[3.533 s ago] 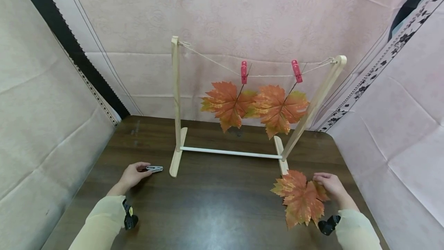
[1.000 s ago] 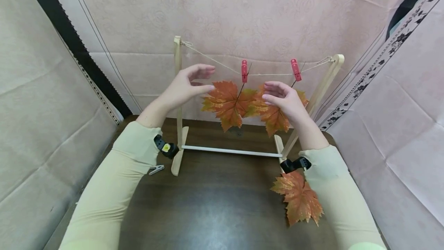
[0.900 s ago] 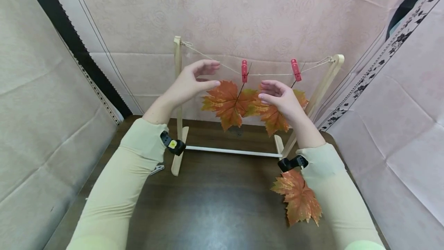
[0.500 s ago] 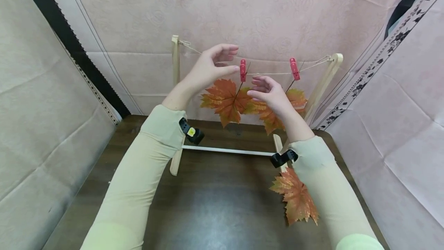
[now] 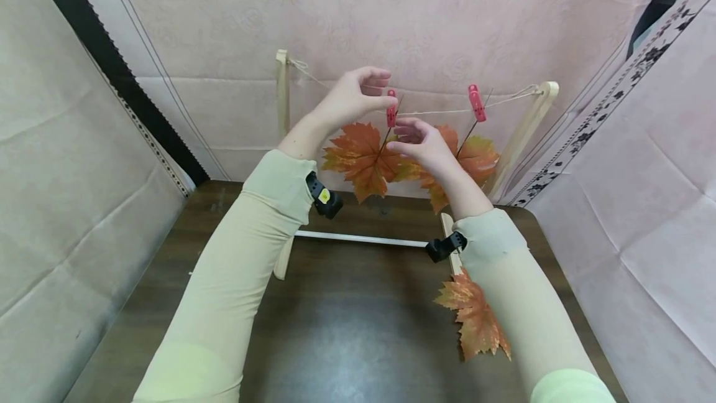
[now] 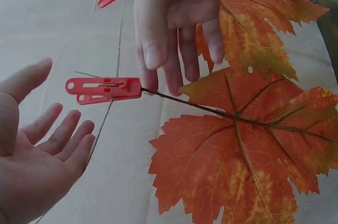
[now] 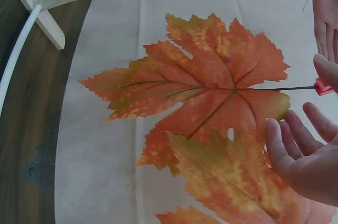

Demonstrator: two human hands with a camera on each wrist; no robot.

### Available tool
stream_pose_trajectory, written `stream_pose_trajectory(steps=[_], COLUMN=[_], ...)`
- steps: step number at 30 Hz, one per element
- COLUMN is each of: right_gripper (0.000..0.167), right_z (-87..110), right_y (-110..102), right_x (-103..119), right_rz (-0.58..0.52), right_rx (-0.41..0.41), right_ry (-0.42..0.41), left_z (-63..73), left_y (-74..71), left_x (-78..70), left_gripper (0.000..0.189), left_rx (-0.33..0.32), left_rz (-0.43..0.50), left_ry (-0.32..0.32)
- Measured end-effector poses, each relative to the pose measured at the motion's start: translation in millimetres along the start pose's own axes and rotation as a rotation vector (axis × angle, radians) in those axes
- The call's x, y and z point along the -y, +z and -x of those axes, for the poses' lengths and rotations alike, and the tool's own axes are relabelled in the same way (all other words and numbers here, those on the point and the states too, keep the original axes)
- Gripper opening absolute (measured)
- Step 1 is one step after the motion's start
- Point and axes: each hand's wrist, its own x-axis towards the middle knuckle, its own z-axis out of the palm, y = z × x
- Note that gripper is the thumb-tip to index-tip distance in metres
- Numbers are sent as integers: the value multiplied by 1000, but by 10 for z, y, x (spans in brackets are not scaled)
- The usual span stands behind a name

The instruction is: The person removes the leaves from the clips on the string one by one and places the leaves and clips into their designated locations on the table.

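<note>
A red clothespin (image 6: 103,87) on the string grips the stem of the left orange maple leaf (image 6: 227,145). My left hand (image 5: 360,95) is beside this clothespin, its thumb apart from its loosely bent fingers, holding nothing. In the left wrist view a gap shows between the left hand (image 6: 37,150) and the clothespin. My right hand (image 5: 425,142) is just right of the same pin, below the string, also holding nothing. In the right wrist view its fingertips (image 7: 275,137) overlap the leaf's edge.
A second red clothespin (image 5: 477,103) holds another maple leaf (image 5: 478,157) farther right. The string runs between wooden posts (image 5: 283,89) joined by a white rod (image 5: 363,239). A third leaf (image 5: 472,316) lies on the dark table (image 5: 347,328), partly under the right sleeve.
The silver clothespin and loose leaf were let go on the table. Both hands rose to the string and closed in on the left red clothespin; the left sleeve now hides the silver one.
</note>
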Motion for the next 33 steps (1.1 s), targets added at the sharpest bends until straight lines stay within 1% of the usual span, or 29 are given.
stream_pose_trajectory(steps=[2, 7, 10, 16, 20, 25, 29, 33], right_gripper=[52, 43, 37, 27, 24, 25, 25, 25], right_z=[-13, -26, -33, -50, -54, -48, -37, -24], right_y=[20, 64, 87, 112, 117, 128, 130, 134], right_x=[-9, -25, -34, -33, -27, -18, -13, -4], right_rz=[23, 83, 89, 80, 51, 53, 45, 41], right_rx=[-11, -46, -64, -107, -100, -91, -100, -110], right_ry=[-13, -31, -43, -115, -134, -134, -150, -160], left_z=[-3, -12, -18, -4, 8, 9, 15, 15], left_y=[22, 59, 66, 58, 52, 53, 53, 54], left_x=[1, 19, 31, 46, 52, 64, 73, 93], left_gripper=[54, 45, 42, 38, 36, 35, 35, 34], left_rx=[9, 8, 1, -2, -15, -24, -26, -37], left_rz=[-4, -9, -19, -36, -45, -53, -29, -7], left_ry=[-4, 22, 32, 28, 34, 15, 3, 12])
